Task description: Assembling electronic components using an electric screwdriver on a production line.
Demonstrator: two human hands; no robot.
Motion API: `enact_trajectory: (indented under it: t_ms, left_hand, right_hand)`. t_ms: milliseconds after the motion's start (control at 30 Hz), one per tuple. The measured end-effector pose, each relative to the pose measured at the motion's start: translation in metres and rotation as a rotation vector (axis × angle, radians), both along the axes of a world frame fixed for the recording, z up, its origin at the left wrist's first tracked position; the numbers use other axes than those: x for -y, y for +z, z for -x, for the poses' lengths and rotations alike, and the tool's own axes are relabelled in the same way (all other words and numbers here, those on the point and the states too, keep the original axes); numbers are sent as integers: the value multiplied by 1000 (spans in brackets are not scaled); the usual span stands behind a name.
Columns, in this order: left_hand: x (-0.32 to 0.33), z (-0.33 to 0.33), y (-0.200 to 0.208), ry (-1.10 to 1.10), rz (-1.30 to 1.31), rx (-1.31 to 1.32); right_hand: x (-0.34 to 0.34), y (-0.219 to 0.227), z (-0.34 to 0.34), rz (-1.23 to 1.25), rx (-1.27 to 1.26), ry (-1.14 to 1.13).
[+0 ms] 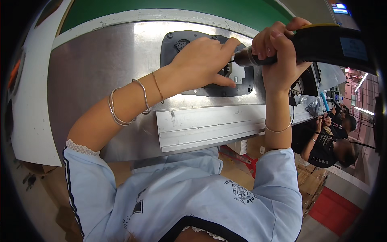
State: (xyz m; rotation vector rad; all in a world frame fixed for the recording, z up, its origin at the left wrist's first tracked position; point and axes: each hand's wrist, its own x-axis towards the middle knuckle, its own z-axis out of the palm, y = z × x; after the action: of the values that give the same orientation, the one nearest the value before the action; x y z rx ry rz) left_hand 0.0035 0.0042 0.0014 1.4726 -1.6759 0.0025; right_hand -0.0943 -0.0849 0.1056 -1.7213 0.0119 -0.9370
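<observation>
My right hand (pixel 280 60) wraps round the front of a black power screwdriver (pixel 324 42) with a dark metallic nose, held sideways. The tool's tip points left, towards the gap between my left thumb and forefinger. My left hand (pixel 201 60) lies over a dark grey plastic panel (pixel 168 52), with thumb and forefinger spread apart; its other fingers are partly hidden. Beside the left thumb sits a pale plate-like part (pixel 238 75) on the panel. A round grille (pixel 182 44) shows near the panel's upper left. My hand hides much of the panel's middle.
The panel rests on a metal worktable (pixel 92 68). A long pale metal profile (pixel 209 123) runs along its near edge. A green surface (pixel 121 12) lies beyond the far rim. Black parts and clear bags (pixel 316 105) are at the right, where people in black (pixel 324 147) sit farther off.
</observation>
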Motion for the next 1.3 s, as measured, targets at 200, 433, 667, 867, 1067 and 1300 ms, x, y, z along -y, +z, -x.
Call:
enact_trajectory:
  t_ms: [200, 433, 667, 867, 1067, 1300]
  left_hand:
    - [2, 2, 1, -24, 50, -18]
    - [-3, -1, 3, -44, -15, -35]
    - [-4, -1, 4, -42, -74, -58]
    - [-3, -2, 4, -38, -94, -56]
    - [-6, -2, 8, -33, -99, -39]
    - [-6, 0, 10, -27, -109, -33]
  right_hand:
    - [4, 6, 10, 11, -2, -32]
    - [22, 46, 86, 114, 74, -84]
    - [76, 54, 135, 115, 85, -463]
    - [81, 47, 136, 117, 93, -502]
    - [77, 60, 152, 55, 133, -398]
    - [88, 51, 152, 89, 93, -481]
